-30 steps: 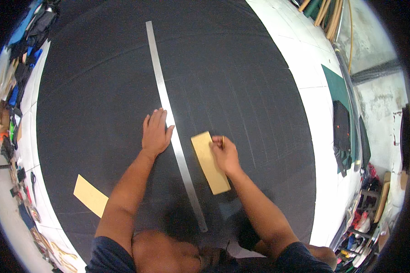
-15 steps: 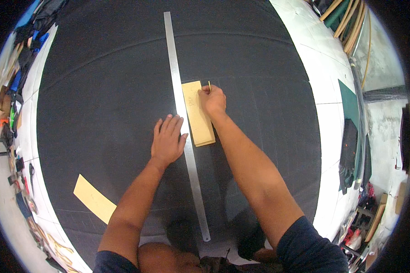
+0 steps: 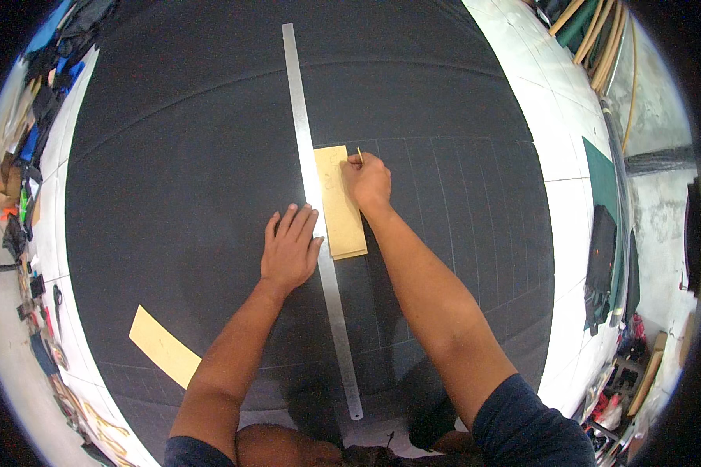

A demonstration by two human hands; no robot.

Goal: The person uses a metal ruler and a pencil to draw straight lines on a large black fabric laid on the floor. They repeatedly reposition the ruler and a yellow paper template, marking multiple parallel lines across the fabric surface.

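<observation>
1 L hand [image 3: 290, 253] is lying open, touching metal ruler [image 3: 337, 311]; R hand [image 3: 370, 183] is gripping thin stick [image 3: 360, 156] & touching yel card [image 3: 341, 218]

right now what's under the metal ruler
Black cloth shows along both sides of the metal ruler, so likely beneath; a yellow card meets its right edge. Any lines directly underneath are covered.

White floor [image 3: 537, 101], apparently tiled | black cloth [image 3: 179, 218] on it | atop cloth: metal ruler [image 3: 311, 179], yellow card [image 3: 340, 210] alongside, yellow strip [image 3: 162, 346]
</observation>
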